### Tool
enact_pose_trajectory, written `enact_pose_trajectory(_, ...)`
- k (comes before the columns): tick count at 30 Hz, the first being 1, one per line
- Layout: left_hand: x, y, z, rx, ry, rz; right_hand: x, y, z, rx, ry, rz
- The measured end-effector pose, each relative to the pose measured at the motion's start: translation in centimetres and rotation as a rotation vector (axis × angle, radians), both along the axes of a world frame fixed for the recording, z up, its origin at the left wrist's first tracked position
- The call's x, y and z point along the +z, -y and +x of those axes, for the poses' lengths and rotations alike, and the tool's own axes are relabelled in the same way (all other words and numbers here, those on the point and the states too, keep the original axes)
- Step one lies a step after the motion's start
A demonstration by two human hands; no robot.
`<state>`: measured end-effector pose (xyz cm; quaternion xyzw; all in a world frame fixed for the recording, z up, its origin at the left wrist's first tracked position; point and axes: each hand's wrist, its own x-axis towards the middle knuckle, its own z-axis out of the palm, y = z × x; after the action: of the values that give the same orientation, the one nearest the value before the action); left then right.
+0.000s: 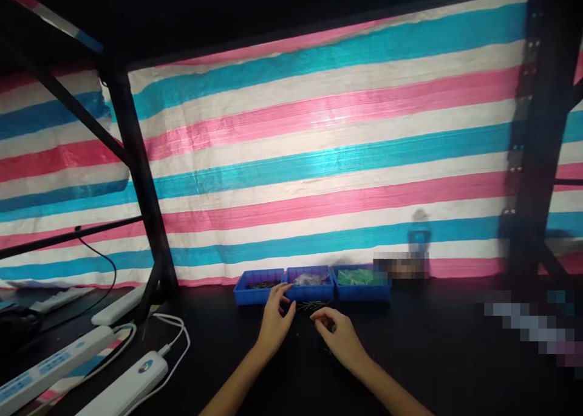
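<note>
Three blue bins stand side by side at the back of the black table. The left bin (241, 294) holds dark thin pieces, the middle bin (310, 293) clear plastic bags, and the right bin (362, 293) green packets. A small pile of thin metal pieces (313, 305) lies in front of the middle bin. My left hand (276, 319) is just left of the pile, fingers apart and holding nothing visible. To the right and nearer me, my right hand (336, 334) has thumb and forefinger curled close together; anything between them is too small to make out.
White power strips (54, 364) and a white device (127, 385) with looped cables lie at the left. A black frame post (141, 179) rises behind them. Striped sheeting (319, 161) hangs behind the bins. Blurred items sit at the right.
</note>
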<state>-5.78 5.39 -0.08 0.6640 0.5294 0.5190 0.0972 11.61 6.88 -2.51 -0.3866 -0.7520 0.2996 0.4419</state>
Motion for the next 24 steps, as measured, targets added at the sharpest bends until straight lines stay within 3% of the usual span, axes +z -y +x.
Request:
enact_pose_trajectory(4, -0.6, 1.9, 1.0, -0.157, -0.346, -0.029, 0.6, 0.4, 0.3, -0.068, 0.109, 0.143)
enact_pose_trajectory(7, -1.1, 2.3, 1.0, -0.181, -0.476, -0.068, 0.9, 0.2, 1.0, -0.162, 0.196, 0.184)
enact_pose_trajectory(13, -1.2, 2.3, 1.1, -0.185, -0.568, -0.08, 0.9, -0.6, 2.3, -0.296, 0.364, 0.206)
enact_pose_trajectory(24, -1.7, 2.0, 1.0, -0.221, -0.538, -0.114, 0.5, -0.6, 2.2, -0.345, 0.444, 0.168)
